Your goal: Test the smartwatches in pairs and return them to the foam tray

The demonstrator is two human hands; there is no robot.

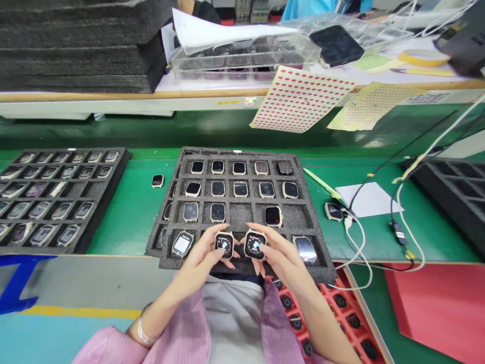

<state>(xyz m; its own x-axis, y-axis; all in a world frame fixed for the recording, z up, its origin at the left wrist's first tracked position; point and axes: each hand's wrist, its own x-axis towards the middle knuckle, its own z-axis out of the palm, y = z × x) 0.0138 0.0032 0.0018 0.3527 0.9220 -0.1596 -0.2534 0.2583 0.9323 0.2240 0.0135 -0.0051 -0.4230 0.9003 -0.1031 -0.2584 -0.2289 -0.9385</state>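
Observation:
My left hand [207,253] grips a smartwatch case [225,244] without a strap, its thumb pressed on the lit screen. A matching smartwatch [254,244], also lit with a dial, sits in my right hand [276,248], thumb on the glass. Both watches are side by side above the front row of a black foam tray [242,215]. Several more watches lie in the tray's pockets, mostly with dark screens. Near my left wrist, one watch [183,244] in the tray shows a white screen with text. By my right hand another watch [304,249] reflects light.
A second foam tray [85,232] of watches stands left, with a loose watch [157,180] beside it. To the right lie a cabled watch [334,211], a green pen [322,183] and white paper [369,199]. Sticker sheets [301,98] hang from the shelf. Red trays [326,303] sit below.

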